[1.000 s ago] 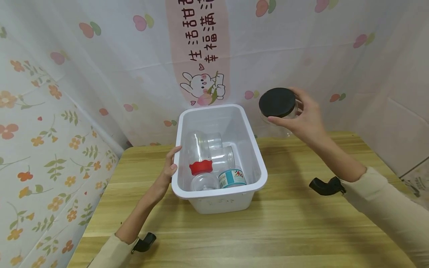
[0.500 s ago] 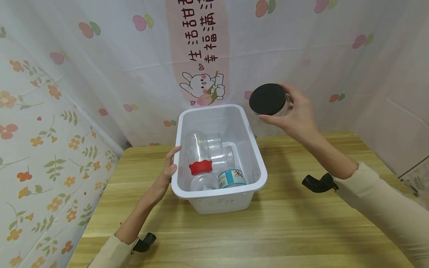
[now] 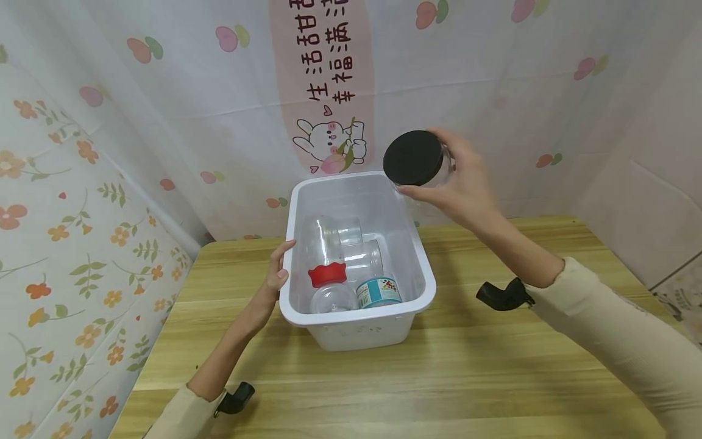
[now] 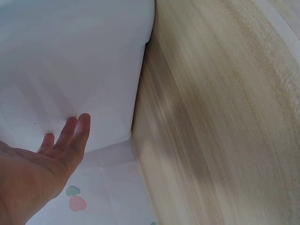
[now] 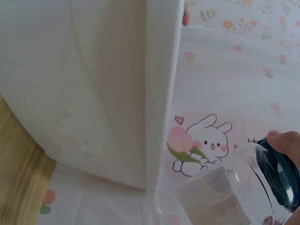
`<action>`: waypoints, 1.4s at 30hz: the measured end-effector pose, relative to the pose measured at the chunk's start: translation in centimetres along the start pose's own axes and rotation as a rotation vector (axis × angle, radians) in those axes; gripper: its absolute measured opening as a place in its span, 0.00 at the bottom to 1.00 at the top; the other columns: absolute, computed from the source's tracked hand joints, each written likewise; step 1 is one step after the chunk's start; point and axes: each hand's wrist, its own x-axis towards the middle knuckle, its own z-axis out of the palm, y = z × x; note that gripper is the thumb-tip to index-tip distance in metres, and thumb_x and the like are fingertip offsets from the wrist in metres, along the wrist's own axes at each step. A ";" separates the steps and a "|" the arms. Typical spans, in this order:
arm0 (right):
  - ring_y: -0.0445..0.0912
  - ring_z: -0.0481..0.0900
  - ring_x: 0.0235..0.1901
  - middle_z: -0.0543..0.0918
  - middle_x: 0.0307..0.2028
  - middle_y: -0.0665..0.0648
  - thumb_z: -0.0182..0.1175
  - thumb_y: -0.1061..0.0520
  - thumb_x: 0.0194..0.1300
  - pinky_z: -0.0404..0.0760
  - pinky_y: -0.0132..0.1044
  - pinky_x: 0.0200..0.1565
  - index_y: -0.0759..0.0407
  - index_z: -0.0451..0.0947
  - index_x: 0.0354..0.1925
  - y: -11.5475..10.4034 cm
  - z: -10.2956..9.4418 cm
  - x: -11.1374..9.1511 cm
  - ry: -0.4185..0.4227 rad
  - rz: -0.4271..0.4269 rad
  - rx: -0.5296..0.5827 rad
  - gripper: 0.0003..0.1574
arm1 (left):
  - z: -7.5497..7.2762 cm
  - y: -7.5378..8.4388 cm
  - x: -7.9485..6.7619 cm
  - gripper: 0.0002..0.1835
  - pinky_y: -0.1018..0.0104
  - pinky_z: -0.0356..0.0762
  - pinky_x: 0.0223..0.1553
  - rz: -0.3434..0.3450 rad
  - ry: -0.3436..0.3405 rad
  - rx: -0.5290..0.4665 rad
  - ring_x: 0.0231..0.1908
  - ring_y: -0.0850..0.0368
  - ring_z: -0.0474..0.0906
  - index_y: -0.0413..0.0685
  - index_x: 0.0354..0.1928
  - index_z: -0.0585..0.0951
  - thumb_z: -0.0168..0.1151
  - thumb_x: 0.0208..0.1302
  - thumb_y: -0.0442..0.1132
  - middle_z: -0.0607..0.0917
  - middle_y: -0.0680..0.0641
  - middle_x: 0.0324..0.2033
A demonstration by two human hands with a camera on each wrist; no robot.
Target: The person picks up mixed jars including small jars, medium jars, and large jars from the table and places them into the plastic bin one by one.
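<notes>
My right hand [image 3: 463,183] grips a clear plastic jar [image 5: 251,171] with a black lid [image 3: 413,158], near the far right corner of a white plastic tub [image 3: 426,296]. The jar is tilted, its lid facing up toward the head camera. My left hand [image 3: 270,286] holds the tub's left rim; in the left wrist view its fingers [image 4: 80,129] rest against the outer wall. Inside the tub lie a clear jar with a red scalloped lid [image 3: 327,274], a jar with a blue label [image 3: 378,292] and several other clear containers [image 3: 362,259].
The tub stands on a wood-grain table [image 3: 351,390]. Behind it hangs a white curtain [image 3: 466,73] with a rabbit print [image 3: 331,137]. A floral curtain [image 3: 82,244] covers the left side. Each sleeve cuff has a black curved piece [image 3: 504,294] beside it.
My right hand has carried the black-lidded jar leftward and slightly up, from right of the tub to its far right corner. The left hand and the tub have stayed in place.
</notes>
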 end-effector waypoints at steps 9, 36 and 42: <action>0.44 0.65 0.65 0.74 0.64 0.52 0.85 0.58 0.43 0.59 0.44 0.66 0.57 0.71 0.70 -0.8 0.7 0.4 -0.007 -0.039 0.008 0.56 | 0.0 -0.3 0.2 0.32 0.44 0.70 0.51 0.002 0.008 -0.011 0.60 0.39 0.62 0.58 0.77 0.49 0.36 0.74 0.53 0.54 0.39 0.71; 0.45 0.63 0.64 0.73 0.63 0.53 0.86 0.56 0.41 0.65 0.52 0.62 0.53 0.73 0.69 -3.7 4.2 0.2 -0.110 -0.104 0.042 0.57 | -0.1 -0.3 0.1 0.33 0.52 0.73 0.51 0.015 0.014 0.000 0.60 0.40 0.61 0.57 0.77 0.49 0.36 0.74 0.53 0.56 0.39 0.70; 0.48 0.62 0.65 0.73 0.64 0.55 0.86 0.56 0.41 0.65 0.54 0.61 0.53 0.72 0.69 -4.1 5.0 0.0 -0.141 -0.104 0.039 0.57 | -0.1 -0.3 0.1 0.32 0.51 0.73 0.50 0.016 0.009 0.000 0.60 0.39 0.62 0.57 0.77 0.49 0.36 0.74 0.53 0.56 0.39 0.70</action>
